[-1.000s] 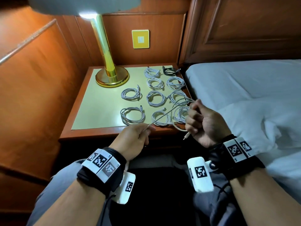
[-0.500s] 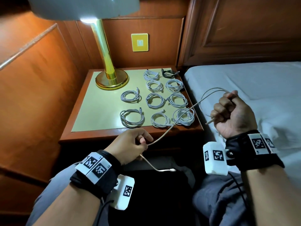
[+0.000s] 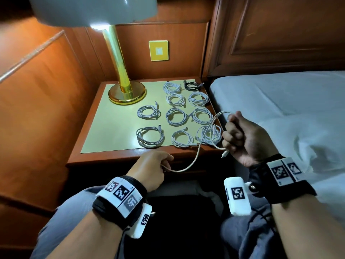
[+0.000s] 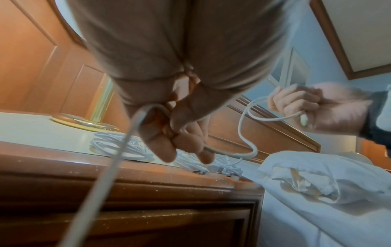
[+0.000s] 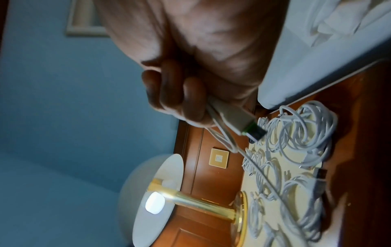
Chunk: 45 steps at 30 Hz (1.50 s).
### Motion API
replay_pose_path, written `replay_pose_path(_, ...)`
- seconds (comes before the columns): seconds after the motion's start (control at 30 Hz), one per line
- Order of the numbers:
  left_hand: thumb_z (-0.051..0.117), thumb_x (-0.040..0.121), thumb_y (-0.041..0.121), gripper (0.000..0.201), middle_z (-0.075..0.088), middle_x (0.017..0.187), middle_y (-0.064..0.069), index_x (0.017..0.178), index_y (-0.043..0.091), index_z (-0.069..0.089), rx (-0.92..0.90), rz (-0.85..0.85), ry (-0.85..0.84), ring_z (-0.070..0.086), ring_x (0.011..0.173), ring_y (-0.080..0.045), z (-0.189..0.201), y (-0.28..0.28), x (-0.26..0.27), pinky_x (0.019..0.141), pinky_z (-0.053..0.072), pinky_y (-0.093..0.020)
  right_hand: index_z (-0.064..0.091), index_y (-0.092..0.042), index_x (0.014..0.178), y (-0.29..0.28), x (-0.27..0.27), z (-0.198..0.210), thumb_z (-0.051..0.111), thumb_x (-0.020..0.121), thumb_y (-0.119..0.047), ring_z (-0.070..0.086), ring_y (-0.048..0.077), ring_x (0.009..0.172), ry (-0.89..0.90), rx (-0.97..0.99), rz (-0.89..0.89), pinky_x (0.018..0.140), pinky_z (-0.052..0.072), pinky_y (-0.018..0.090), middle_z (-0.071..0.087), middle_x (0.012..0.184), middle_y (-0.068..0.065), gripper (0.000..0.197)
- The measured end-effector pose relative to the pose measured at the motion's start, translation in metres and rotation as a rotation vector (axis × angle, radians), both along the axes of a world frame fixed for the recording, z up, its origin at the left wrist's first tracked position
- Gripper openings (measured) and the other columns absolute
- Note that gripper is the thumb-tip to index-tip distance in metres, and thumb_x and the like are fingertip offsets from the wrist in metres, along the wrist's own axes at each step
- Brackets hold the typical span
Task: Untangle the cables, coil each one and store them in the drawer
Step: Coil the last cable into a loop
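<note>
A loose white cable (image 3: 196, 157) sags between my two hands in front of the nightstand (image 3: 104, 159). My left hand (image 3: 165, 162) pinches it between thumb and fingers (image 4: 162, 150), and its tail (image 4: 101, 180) runs down past the wrist. My right hand (image 3: 233, 131), near the stand's right corner, grips a loop of the cable in a fist (image 5: 180, 103), with the USB plug (image 5: 239, 120) sticking out below. Several coiled white cables (image 3: 150, 137) and one black coil (image 3: 192, 86) lie in rows on the top. The drawer front (image 4: 148, 217) below is shut.
A brass lamp (image 3: 127, 92) with a wide shade stands at the back left of the stand. The bed (image 3: 289, 101) with a white sheet and crumpled cover adjoins the stand on the right. Wood panelling closes the left side and back. My knees sit below the hands.
My right hand has swung from over the bed back left toward the stand's corner, slackening the cable into a sagging curve. The left hand has stayed almost in place, still pinching the cable.
</note>
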State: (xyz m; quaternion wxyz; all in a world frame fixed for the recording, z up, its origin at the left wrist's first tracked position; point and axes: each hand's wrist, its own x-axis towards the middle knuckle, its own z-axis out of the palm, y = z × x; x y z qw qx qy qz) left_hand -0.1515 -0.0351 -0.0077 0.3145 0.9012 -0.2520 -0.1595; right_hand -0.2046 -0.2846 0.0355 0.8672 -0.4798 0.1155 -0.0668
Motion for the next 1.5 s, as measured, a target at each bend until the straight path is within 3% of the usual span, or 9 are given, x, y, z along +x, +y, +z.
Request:
replay_pose_path(0.23, 0.042, 0.071, -0.016, 0.044, 0.064, 0.071, 0.013, 0.061, 0.018, 0.067, -0.108, -0.138, -0.071, 0.055, 0.071, -0.002, 0.018, -0.005, -0.005, 0.065, 0.038, -0.012, 0.054, -0.004, 0.089, 0.025, -0.004, -0.013, 0.040, 0.107, -0.020, 0.057, 0.022, 0.052, -0.135, -0.706, 0.081, 0.049, 0.045, 0.029, 0.066, 0.062, 0.009, 0.028)
replay_pose_path(0.33, 0.041, 0.064, -0.015, 0.041, 0.059, 0.059, 0.012, 0.053, 0.022, 0.055, -0.155, -0.218, -0.057, 0.050, 0.059, -0.009, 0.023, -0.005, -0.011, 0.056, 0.036, -0.014, 0.057, -0.003, 0.091, 0.035, -0.005, -0.017, 0.043, 0.106, -0.021, 0.070, 0.018, 0.071, -0.153, -0.842, 0.126, 0.067, 0.053, 0.029, 0.075, 0.075, 0.008, 0.027)
replay_pose_path(0.43, 0.040, 0.065, -0.006, 0.033, 0.051, 0.051, 0.014, 0.055, 0.020, 0.055, -0.227, -0.238, -0.061, 0.043, 0.050, -0.008, 0.027, -0.006, -0.014, 0.050, 0.031, -0.015, 0.059, -0.014, 0.088, 0.045, -0.004, -0.025, 0.045, 0.105, -0.027, 0.066, 0.017, 0.065, -0.151, -0.918, 0.177, 0.071, 0.050, 0.031, 0.072, 0.068, 0.004, 0.026)
replay_pose_path(0.6, 0.044, 0.076, 0.005, 0.022, 0.057, 0.064, -0.004, 0.073, 0.021, 0.058, -0.461, -0.093, -0.069, 0.049, 0.059, -0.028, 0.026, -0.003, -0.011, 0.054, 0.040, -0.035, 0.058, -0.012, 0.078, 0.048, 0.005, -0.035, 0.049, 0.099, -0.035, 0.035, 0.017, 0.040, -0.060, -0.709, 0.188, 0.043, 0.030, 0.030, 0.036, 0.046, -0.004, 0.032)
replay_pose_path(0.77, 0.055, 0.093, 0.010, 0.006, 0.054, 0.076, 0.014, 0.093, 0.016, 0.057, -0.573, -0.056, -0.137, 0.048, 0.063, -0.011, 0.020, 0.001, -0.004, 0.062, 0.037, -0.021, 0.044, -0.020, 0.061, 0.054, 0.007, -0.030, 0.055, 0.091, -0.050, 0.018, 0.013, 0.038, 0.038, -0.378, 0.233, 0.040, 0.015, 0.022, 0.022, 0.050, 0.004, 0.043)
replay_pose_path(0.93, 0.064, 0.095, 0.010, 0.015, 0.056, 0.080, 0.016, 0.094, 0.023, 0.056, -0.543, 0.037, -0.214, 0.048, 0.057, -0.004, 0.015, 0.001, 0.002, 0.059, 0.034, -0.012, 0.045, -0.022, 0.069, 0.059, 0.004, -0.025, 0.065, 0.083, -0.047, 0.019, 0.009, 0.037, 0.071, -0.268, 0.312, 0.041, 0.010, 0.020, 0.022, 0.051, -0.002, 0.035)
replay_pose_path(1.1, 0.063, 0.096, 0.016, 0.015, 0.059, 0.093, 0.010, 0.098, 0.029, 0.055, -0.485, 0.107, -0.233, 0.048, 0.062, -0.001, 0.010, -0.001, 0.004, 0.059, 0.036, -0.014, 0.037, -0.020, 0.072, 0.067, 0.002, -0.025, 0.057, 0.089, -0.046, 0.020, 0.009, 0.038, 0.103, -0.194, 0.336, 0.040, 0.011, 0.016, 0.031, 0.051, -0.001, 0.037)
replay_pose_path(1.3, 0.066, 0.095, 0.024, 0.022, 0.068, 0.091, 0.013, 0.115, 0.017, 0.062, -0.423, -0.006, -0.206, 0.063, 0.079, -0.006, 0.013, -0.006, -0.003, 0.073, 0.051, -0.020, 0.036, -0.018, 0.072, 0.071, 0.003, -0.021, 0.049, 0.091, -0.046, 0.021, 0.009, 0.035, 0.134, -0.157, 0.289, 0.038, 0.017, 0.013, 0.029, 0.049, -0.003, 0.036)
replay_pose_path(1.5, 0.051, 0.097, 0.006, 0.024, 0.050, 0.073, 0.022, 0.117, 0.007, 0.064, -0.346, -0.085, -0.380, 0.050, 0.066, 0.010, 0.006, -0.011, -0.004, 0.066, 0.034, -0.004, 0.046, -0.012, 0.076, 0.072, 0.006, -0.025, 0.044, 0.100, -0.040, 0.026, 0.011, 0.038, 0.162, -0.208, 0.273, 0.036, 0.036, 0.021, 0.031, 0.052, -0.002, 0.038)
